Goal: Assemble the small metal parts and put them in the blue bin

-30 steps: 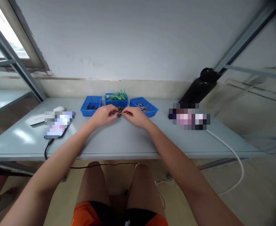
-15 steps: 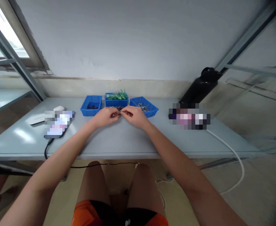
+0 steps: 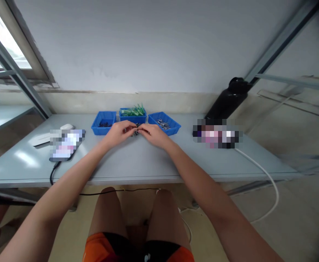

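Pinching at small dark and silvery pieces point(image 3: 136, 134), I have the left hand point(image 3: 120, 133) and the right hand point(image 3: 156, 135) nearly meeting above the smooth grey tabletop point(image 3: 140, 160). Thumb and fingers are drawn closed on each hand; whatever sits between the fingertips is too small for me to tell. The pieces lie in a cluster at the fingertips, partly hidden by them.

Beyond the left hand I see an open blue plastic tray point(image 3: 94, 128) with dark bits inside. Straight past both hands is a second blue plastic tray point(image 3: 133, 119), filled with green, pointed strips point(image 3: 133, 111). Just beyond the right hand, a third blue plastic tray point(image 3: 172, 130) carries thin silvery metal pieces point(image 3: 163, 124).

Well left of the left hand rests a phone with a lit screen point(image 3: 67, 145); well right of the right hand, a black bottle point(image 3: 226, 102) leans at a tilt.
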Motion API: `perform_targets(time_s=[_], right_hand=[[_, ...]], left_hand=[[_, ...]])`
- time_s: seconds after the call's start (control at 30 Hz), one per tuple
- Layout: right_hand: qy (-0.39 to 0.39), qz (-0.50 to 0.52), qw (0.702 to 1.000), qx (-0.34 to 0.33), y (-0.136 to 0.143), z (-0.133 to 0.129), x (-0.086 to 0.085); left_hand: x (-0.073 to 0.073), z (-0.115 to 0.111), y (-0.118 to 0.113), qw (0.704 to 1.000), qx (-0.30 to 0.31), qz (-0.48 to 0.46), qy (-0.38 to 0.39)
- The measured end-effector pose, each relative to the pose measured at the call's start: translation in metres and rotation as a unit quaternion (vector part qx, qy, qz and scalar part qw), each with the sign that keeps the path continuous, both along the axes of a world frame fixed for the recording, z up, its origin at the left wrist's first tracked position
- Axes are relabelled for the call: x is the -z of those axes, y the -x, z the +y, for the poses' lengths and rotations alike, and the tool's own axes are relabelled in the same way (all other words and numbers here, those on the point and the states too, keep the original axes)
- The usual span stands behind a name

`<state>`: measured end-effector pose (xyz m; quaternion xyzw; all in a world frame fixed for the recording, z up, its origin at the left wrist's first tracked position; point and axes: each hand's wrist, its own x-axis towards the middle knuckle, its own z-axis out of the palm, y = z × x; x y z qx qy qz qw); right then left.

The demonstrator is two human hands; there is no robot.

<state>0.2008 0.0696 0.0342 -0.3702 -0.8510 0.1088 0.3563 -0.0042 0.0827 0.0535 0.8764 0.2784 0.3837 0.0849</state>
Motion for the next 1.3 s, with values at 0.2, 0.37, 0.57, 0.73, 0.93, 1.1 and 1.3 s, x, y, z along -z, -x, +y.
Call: perform_targets(time_s=[0.2,0.37,0.57,0.73,0.93,1.1,1.3], right_hand=[[0.035,0.002,0.999,-0.012,0.0112,-0.0023,0.0037],[0.071,0.035,0.997,-0.002,0.0087,-0.0029,-0.0013],[0.087,0.073,0.993,0.028,0.0055,-0.0026,-0.0045],[0.096,0.066,0.993,0.016,0.0068,-0.0031,-0.0047],[0.116,0.078,0.99,0.017,0.0058,-0.0003,0.0001],[0.161,0.103,0.982,-0.006,0.0062,0.0016,0.002],[0.196,0.117,0.973,-0.026,0.0066,-0.0007,-0.0021]], left_hand=[[0.0014,-0.0003,-0.0014,0.999,0.016,0.012,-0.029],[0.0005,-0.0004,-0.0009,1.0,0.0,-0.004,-0.007],[0.0009,0.0,-0.0011,0.999,-0.028,0.015,0.012],[0.0043,0.002,-0.0002,0.998,-0.042,0.051,0.002],[0.0067,0.0025,0.0013,0.994,-0.046,0.095,-0.037],[0.007,0.0026,0.0021,0.99,-0.036,0.127,-0.053],[0.007,0.0021,0.0024,0.988,-0.031,0.137,-0.055]])
